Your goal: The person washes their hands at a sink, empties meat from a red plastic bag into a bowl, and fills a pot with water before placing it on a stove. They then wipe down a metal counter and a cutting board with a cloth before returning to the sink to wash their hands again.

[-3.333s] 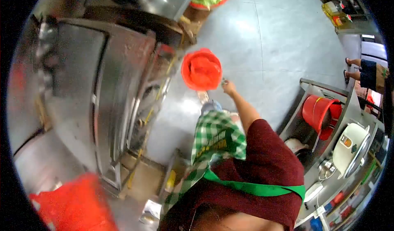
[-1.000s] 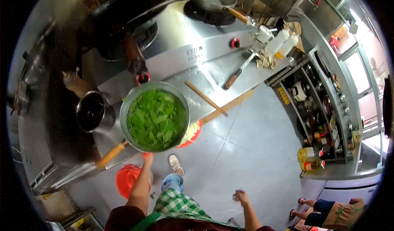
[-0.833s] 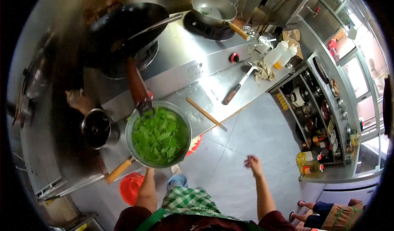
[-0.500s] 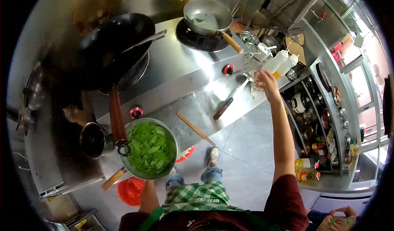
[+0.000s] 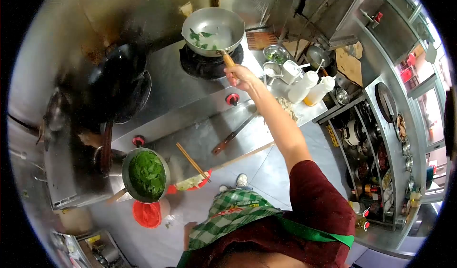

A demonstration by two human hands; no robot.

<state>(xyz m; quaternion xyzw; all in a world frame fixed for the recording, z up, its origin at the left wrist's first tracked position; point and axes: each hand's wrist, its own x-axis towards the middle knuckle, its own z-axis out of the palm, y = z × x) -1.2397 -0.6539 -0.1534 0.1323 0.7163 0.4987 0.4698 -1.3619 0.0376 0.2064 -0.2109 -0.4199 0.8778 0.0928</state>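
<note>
My right hand (image 5: 240, 77) is wrapped round the wooden handle (image 5: 229, 60) of a steel pan (image 5: 214, 23), which sits over the back burner (image 5: 190, 67) with a few green leaves in it. At the lower left, a second pan (image 5: 166, 173) full of green leaves (image 5: 147, 173) rests near the counter edge. My left arm hangs low beside the apron (image 5: 233, 211), its fingers not discernible. A pair of chopsticks (image 5: 192, 160) and a long-handled spatula (image 5: 233, 137) lie on the front of the counter.
A dark wok (image 5: 116, 84) stands at the left. Squeeze bottles (image 5: 303, 87), a bowl of chopped greens (image 5: 276, 54) and a white container (image 5: 291, 72) are at the right. A red bucket (image 5: 147, 214) stands on the floor below; shelves (image 5: 376, 149) line the right side.
My right hand has moved left from beside the bottles and taken hold of the back pan's handle. My left hand has come away from under the pan of leaves. The view has shifted.
</note>
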